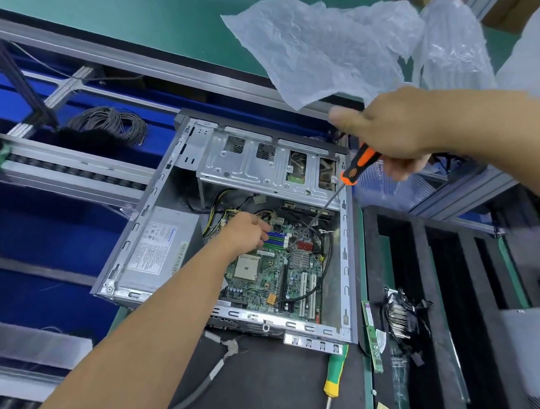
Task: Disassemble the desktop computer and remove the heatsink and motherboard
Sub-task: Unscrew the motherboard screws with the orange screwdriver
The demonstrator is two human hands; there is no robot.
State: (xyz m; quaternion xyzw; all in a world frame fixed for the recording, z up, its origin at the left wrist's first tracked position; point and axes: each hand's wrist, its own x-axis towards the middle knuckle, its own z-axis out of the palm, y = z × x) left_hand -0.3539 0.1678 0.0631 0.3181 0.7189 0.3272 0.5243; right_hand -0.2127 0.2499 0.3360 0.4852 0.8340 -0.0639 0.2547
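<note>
An open grey desktop case (156,198) lies on the bench with its green motherboard (274,276) exposed. The bare CPU socket (246,267) shows no heatsink on it. My right hand (388,132) grips an orange-and-black screwdriver (356,168) above the case; its long shaft slants down to the board near the blue memory slots (276,238). My left hand (245,231) reaches inside and its curled fingers rest on the board beside those slots. A heatsink with a fan (400,317) and a memory stick (374,338) lie in the black foam tray on the right.
The power supply (157,248) fills the case's left side and a silver drive cage (264,160) spans its far end. A green-and-yellow screwdriver (335,370) and pliers (223,358) lie on the mat in front. The black foam tray (448,245) stands right; plastic wrap (317,50) hangs behind.
</note>
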